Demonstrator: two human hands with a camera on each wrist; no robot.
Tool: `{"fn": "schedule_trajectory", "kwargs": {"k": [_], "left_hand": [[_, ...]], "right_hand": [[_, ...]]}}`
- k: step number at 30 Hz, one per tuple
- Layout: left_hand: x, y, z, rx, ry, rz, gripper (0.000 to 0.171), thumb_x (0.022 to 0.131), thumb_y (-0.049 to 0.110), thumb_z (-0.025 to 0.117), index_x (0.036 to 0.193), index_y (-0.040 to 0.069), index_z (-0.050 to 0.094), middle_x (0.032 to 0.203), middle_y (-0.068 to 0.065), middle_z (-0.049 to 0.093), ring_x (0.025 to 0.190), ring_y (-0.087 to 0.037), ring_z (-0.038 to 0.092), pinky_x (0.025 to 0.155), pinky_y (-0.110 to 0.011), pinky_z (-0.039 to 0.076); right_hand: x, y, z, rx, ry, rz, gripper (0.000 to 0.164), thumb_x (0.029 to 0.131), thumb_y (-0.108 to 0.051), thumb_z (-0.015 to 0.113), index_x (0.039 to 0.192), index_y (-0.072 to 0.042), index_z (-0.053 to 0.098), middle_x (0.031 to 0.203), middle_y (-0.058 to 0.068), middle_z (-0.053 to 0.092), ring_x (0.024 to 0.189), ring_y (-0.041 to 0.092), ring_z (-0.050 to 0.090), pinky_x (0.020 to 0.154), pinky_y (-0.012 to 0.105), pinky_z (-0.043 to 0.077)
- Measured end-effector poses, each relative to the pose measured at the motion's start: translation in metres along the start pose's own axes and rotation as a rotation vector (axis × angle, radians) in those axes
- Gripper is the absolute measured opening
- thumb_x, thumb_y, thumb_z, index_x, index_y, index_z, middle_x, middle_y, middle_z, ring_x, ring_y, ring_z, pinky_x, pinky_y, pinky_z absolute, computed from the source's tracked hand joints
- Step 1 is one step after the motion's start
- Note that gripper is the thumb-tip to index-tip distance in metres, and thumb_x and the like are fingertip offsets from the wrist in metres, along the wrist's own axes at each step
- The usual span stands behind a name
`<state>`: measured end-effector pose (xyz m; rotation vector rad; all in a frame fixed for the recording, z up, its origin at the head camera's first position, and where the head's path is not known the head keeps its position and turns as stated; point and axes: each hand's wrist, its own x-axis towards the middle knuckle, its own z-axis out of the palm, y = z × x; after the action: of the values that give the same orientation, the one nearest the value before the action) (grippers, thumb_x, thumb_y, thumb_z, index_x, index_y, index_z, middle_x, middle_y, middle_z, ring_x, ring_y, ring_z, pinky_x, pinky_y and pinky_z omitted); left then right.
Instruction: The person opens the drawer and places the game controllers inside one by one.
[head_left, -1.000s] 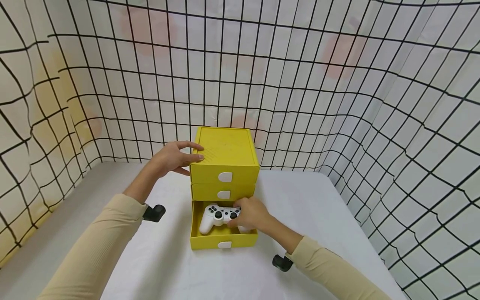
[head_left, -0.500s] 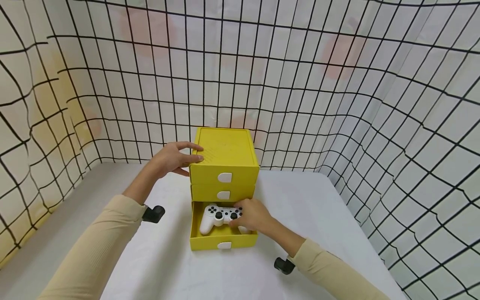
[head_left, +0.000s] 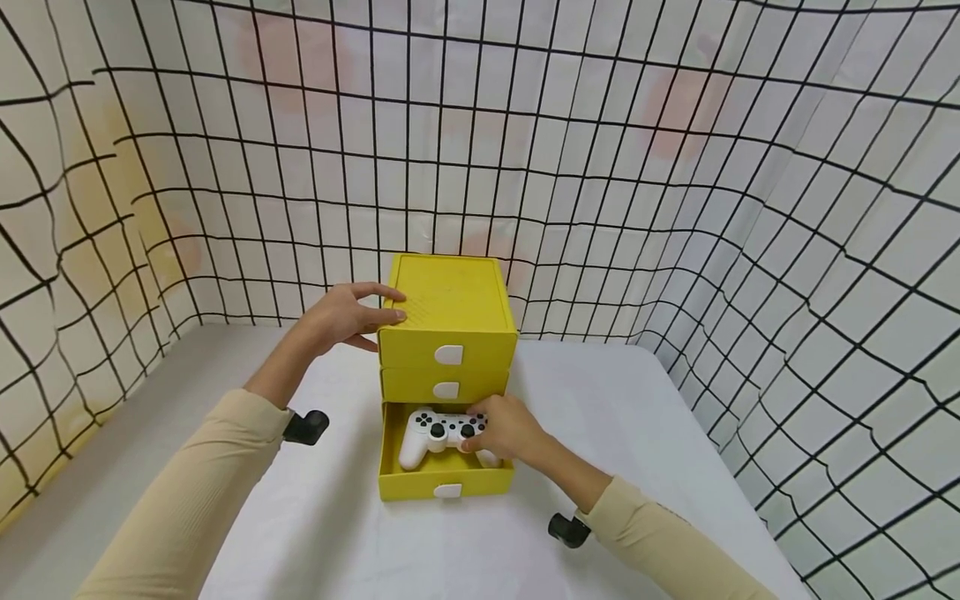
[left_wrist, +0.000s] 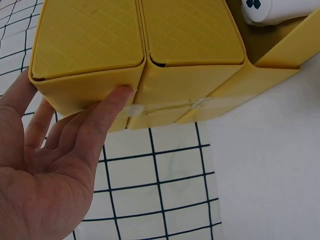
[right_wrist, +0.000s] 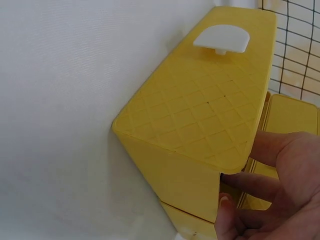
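A yellow three-drawer unit [head_left: 453, 292] stands upright, its bottom drawer [head_left: 408, 485] pulled out toward me. Inside that drawer lies a white game controller [head_left: 427, 442] with black sticks and buttons. My right hand [head_left: 510, 429] reaches into the drawer and grips the controller's right side, thumb at the front and fingers behind. In the right wrist view the drawer front hides the controller. My left hand [head_left: 337, 317] rests on the unit's upper left edge. Its straight fingers touch the top and the left side, as the left wrist view also shows.
The unit's two upper drawers are closed, each with a white tab [head_left: 449, 355]. A white cloth [head_left: 615, 417] covers the table. Black grid netting [head_left: 600, 150] over white sheeting encloses the back and both sides. A dark wrist camera [head_left: 306, 427] sticks out from each sleeve.
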<state>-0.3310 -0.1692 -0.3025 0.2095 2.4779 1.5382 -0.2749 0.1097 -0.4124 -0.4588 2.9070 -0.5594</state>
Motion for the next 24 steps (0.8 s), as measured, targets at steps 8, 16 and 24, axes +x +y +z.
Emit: {"fn": "schedule_trajectory", "kwargs": {"k": [8,16,24], "left_hand": [[-0.002,0.004,-0.001,0.006,0.002,0.008,0.053,0.093,0.035,0.075,0.141,0.022,0.058,0.131,-0.013,0.067,0.114,-0.029,0.068,0.082,-0.039,0.064],[-0.003,0.003,0.0,0.015,-0.006,0.003,0.055,0.093,0.037,0.075,0.142,0.021,0.057,0.131,-0.014,0.067,0.112,-0.028,0.069,0.083,-0.039,0.064],[-0.006,0.003,0.0,0.013,-0.009,0.008,0.055,0.094,0.036,0.074,0.144,0.02,0.056,0.133,-0.015,0.067,0.114,-0.029,0.069,0.085,-0.041,0.064]], "right_hand": [[-0.013,0.003,-0.009,0.011,0.025,-0.082,0.055,0.081,-0.029,0.087,0.127,-0.005,0.07,0.123,0.01,0.072,0.109,0.028,0.062,0.099,0.047,0.053],[-0.035,0.015,-0.023,0.045,-0.043,0.012,0.078,0.078,-0.037,0.089,0.143,-0.008,0.057,0.12,0.013,0.071,0.104,0.027,0.065,0.083,0.043,0.059],[-0.049,0.022,-0.019,0.11,-0.114,0.015,0.088,0.074,-0.025,0.092,0.146,0.001,0.049,0.084,0.004,0.066,0.073,0.017,0.058,0.06,0.029,0.052]]}}
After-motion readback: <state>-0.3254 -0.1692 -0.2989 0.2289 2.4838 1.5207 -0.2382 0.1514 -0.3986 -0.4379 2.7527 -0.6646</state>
